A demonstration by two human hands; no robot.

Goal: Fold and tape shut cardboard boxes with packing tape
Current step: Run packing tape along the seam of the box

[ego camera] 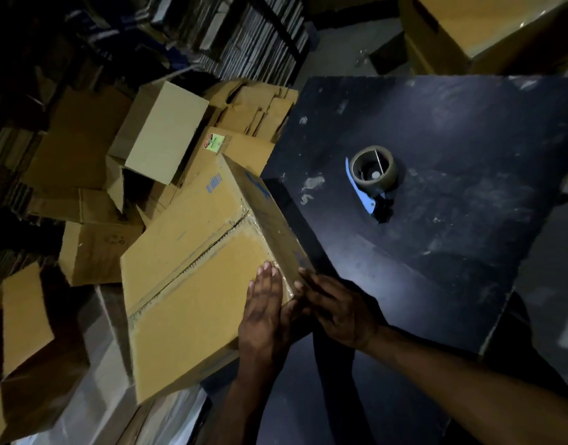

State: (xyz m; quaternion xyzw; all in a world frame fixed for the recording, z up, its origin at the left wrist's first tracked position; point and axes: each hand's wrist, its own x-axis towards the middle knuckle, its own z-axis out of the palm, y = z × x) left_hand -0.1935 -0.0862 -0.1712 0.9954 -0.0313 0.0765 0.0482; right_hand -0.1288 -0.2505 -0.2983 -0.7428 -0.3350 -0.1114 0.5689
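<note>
Partly hidden: right hand (337,311) behind box (192,284).

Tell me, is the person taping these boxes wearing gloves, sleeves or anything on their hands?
No. The left hand and right hand are bare, with no gloves, and no rings or watch can be made out in the dim light. Both forearms show uncovered as far as the picture reaches, so no sleeves are visible.

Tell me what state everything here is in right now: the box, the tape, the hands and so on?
Large cardboard box: flaps closed, seam taped, tilted beside the table edge.
Left hand: flat, fingers straight, pressing the box's top face.
Right hand: fingers against the box's near corner.
Tape dispenser: lying on the table, untouched.
Black table: scuffed, bears only the dispenser.
Small box: closed, tipped on the pile.
</note>
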